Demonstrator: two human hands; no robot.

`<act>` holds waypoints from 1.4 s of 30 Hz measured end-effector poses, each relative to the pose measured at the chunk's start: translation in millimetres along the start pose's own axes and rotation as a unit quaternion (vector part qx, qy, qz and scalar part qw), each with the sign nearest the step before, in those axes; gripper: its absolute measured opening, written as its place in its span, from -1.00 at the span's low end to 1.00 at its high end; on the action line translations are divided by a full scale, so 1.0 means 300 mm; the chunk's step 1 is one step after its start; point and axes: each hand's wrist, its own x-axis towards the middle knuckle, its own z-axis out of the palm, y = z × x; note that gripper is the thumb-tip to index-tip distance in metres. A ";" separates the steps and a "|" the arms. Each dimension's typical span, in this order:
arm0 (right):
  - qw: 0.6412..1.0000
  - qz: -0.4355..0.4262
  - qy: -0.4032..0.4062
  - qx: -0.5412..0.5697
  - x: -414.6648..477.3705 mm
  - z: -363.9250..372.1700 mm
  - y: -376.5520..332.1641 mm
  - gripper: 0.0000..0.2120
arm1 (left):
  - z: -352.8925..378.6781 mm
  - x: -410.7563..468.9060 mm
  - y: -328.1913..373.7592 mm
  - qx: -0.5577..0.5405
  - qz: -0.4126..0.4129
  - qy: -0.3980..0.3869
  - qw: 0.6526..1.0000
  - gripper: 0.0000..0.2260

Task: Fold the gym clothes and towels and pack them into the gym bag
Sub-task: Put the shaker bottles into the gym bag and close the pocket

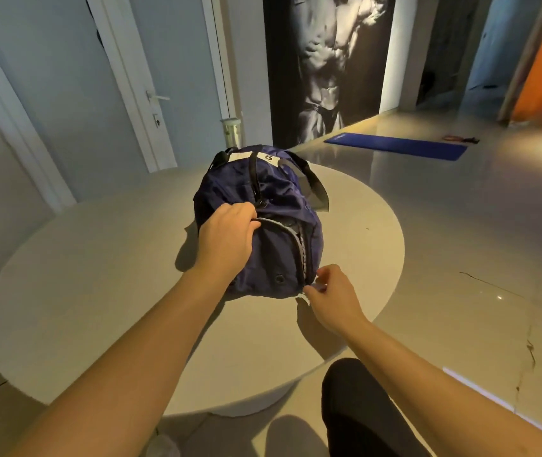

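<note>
Almost nothing here can be read. The navy gym bag point(282, 192) in the middle of the frame has a white band point(243, 156) across its far end. The band bears a dark printed mark, only partly seen, that looks like a round letter, perhaps an O or a Q; which one cannot be told. The blue mat point(395, 147) on the floor point(461, 225) at the upper right carries a faint pale mark near its left end, too small to read.

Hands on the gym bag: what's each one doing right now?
Left hand: grips the gym bag by its top fabric.
Right hand: pinches the zip tab at the bag's near end.
</note>
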 end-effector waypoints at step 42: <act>0.965 -0.044 0.027 0.259 0.022 -0.123 -0.215 -0.80 | -0.007 -0.034 0.033 -0.034 -0.105 0.012 0.994 -0.87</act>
